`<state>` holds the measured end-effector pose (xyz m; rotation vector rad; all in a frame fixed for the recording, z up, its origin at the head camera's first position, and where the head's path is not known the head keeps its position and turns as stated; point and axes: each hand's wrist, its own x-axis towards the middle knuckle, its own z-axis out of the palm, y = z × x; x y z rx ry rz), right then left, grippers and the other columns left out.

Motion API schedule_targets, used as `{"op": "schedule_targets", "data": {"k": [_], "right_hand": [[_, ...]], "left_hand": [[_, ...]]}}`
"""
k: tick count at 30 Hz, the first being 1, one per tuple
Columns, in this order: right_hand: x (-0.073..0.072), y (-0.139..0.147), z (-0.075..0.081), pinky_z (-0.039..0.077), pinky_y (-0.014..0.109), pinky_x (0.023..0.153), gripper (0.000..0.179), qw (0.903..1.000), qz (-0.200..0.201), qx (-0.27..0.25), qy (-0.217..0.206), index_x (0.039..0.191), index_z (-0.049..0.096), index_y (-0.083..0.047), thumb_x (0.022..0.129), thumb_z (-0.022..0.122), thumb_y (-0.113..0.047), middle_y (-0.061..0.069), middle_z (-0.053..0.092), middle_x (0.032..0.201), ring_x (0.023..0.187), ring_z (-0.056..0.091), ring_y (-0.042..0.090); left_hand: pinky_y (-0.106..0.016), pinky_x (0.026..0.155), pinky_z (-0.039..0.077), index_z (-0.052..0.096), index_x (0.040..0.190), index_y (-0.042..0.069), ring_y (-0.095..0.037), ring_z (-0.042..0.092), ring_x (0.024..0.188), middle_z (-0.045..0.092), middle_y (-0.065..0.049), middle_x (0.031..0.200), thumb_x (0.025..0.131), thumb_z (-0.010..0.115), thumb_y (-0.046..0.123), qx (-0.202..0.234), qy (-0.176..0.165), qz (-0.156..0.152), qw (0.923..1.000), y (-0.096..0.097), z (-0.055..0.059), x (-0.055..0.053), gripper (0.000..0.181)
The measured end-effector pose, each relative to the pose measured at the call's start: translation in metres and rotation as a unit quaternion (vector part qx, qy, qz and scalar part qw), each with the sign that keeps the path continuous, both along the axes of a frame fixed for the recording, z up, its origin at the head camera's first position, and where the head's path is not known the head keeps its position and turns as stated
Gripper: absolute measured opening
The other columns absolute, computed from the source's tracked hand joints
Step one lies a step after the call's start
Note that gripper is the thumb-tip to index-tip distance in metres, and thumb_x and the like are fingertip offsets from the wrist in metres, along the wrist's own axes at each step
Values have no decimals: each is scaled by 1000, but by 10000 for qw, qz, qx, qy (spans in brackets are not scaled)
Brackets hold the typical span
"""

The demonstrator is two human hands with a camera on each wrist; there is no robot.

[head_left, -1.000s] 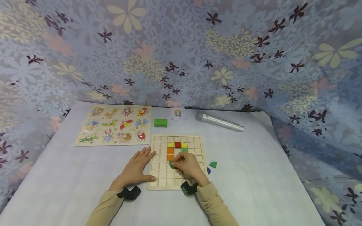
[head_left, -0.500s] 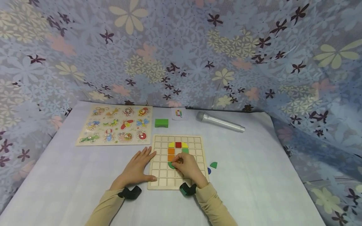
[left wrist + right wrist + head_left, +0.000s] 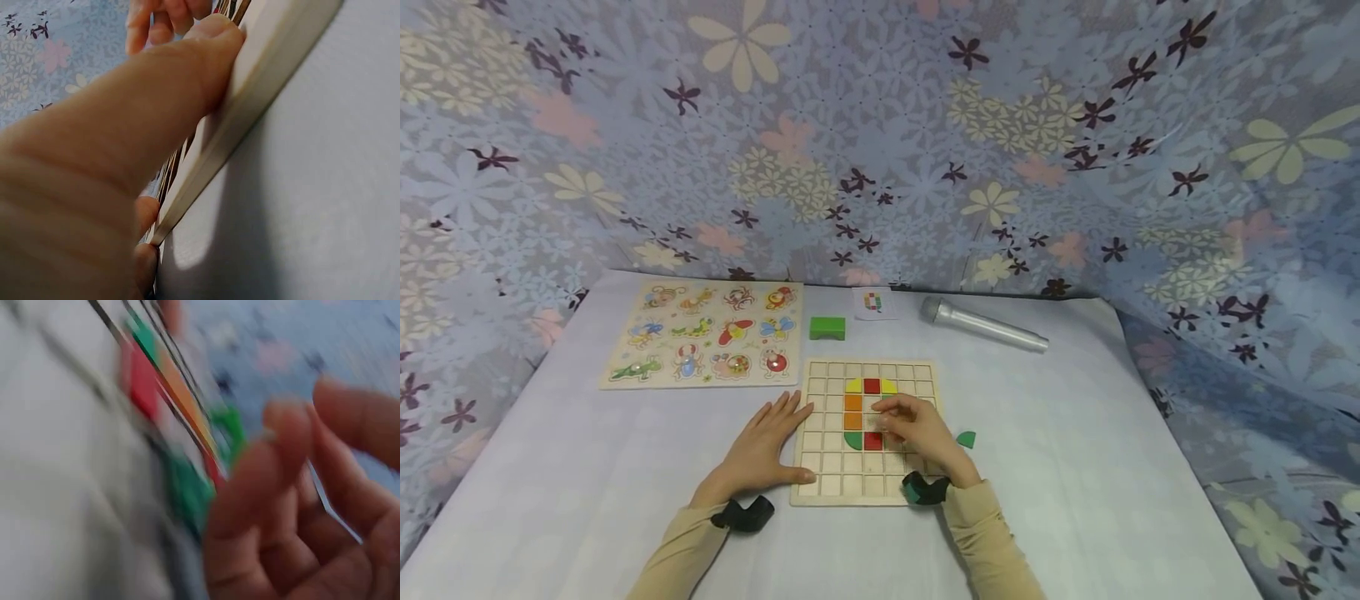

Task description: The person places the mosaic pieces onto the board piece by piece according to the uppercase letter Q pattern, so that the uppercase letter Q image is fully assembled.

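A wooden grid board lies flat, with coloured tiles in its squares. My left hand rests spread at the board's left edge, thumb on its near corner; in the left wrist view the thumb lies on the rim. My right hand hovers over the board's right half, fingers loosely bent and nothing between them. Left of it sit a green quarter-round tile, a red square tile and orange square tiles. Yellow corner tiles flank another red tile. The right hand hides some squares.
A loose green quarter-round tile lies right of the board. Behind stand a green block, a small pattern card and a silver microphone. An insect puzzle board lies at the back left.
My right hand has let go of the green quarter-round tile, which now sits in its square below the orange tiles. The hand has moved right and away. The left hand stays put.
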<state>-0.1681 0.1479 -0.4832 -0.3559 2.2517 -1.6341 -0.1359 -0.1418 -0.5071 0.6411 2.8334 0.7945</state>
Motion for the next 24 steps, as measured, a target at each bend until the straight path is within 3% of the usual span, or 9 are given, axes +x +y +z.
{"op": "schedule_targets", "data": {"k": [5, 7, 10, 11, 14, 17, 20, 24], "right_hand": [[-6, 75, 8, 56, 23, 72, 43, 9995, -288, 59, -71, 131, 52, 6, 96, 59, -19, 29, 61, 118, 81, 62, 8], [-3, 106, 6, 55, 22, 75, 47, 9997, -116, 100, -190, 136, 46, 8, 98, 56, -17, 33, 57, 124, 87, 62, 5], [3, 138, 0, 55, 21, 76, 50, 9984, 455, 95, -320, 141, 37, 11, 100, 51, -14, 36, 51, 133, 93, 61, 2], [4, 145, -2, 56, 21, 77, 51, 9974, 633, 6, -348, 142, 35, 11, 100, 51, -13, 32, 53, 134, 97, 62, 1], [7, 157, -6, 57, 22, 81, 55, 9940, 955, -231, -489, 145, 30, 10, 99, 51, -12, 24, 53, 138, 102, 64, 4], [7, 156, -7, 57, 24, 88, 58, 9916, 1001, -453, -688, 147, 28, 8, 98, 54, -9, 24, 49, 143, 106, 66, 7], [5, 147, -7, 56, 24, 90, 58, 9934, 854, -353, -686, 144, 33, 8, 95, 58, -9, 36, 42, 142, 106, 66, 7], [5, 136, -9, 59, 24, 76, 55, 9973, 399, 191, -583, 137, 44, 7, 90, 66, -11, 34, 52, 132, 90, 67, 6]], "left_hand": [[-53, 122, 14, 36, 150, 8, -35, 17, 150, 22, -16, 161, 68, 80, 55, 34, 59, -44, 10000, 3, 1, -1, 103], [-53, 122, 15, 37, 149, 8, -36, 18, 149, 23, -16, 160, 68, 79, 55, 33, 81, -47, 10000, 2, 2, 1, 103], [-54, 121, 16, 37, 149, 7, -37, 19, 149, 24, -17, 160, 68, 79, 55, 6, 131, -16, 9999, 0, 3, 2, 103], [-54, 121, 16, 37, 149, 8, -37, 19, 149, 24, -16, 160, 68, 79, 56, -15, 139, -7, 9999, -1, 4, 2, 103], [-54, 121, 16, 37, 149, 7, -36, 19, 149, 24, -16, 160, 68, 80, 55, -35, 154, -28, 9999, 0, 4, 1, 103], [-55, 121, 17, 37, 149, 7, -37, 19, 149, 24, -17, 160, 68, 80, 54, -23, 180, -64, 9998, 2, 4, 1, 103], [-54, 121, 16, 37, 149, 7, -37, 19, 149, 24, -17, 160, 68, 80, 53, -7, 161, -33, 9999, 3, 4, 3, 103], [-53, 121, 15, 36, 150, 8, -36, 18, 150, 23, -15, 161, 68, 80, 53, -40, 63, -4, 10000, 3, 2, 4, 103]]}}
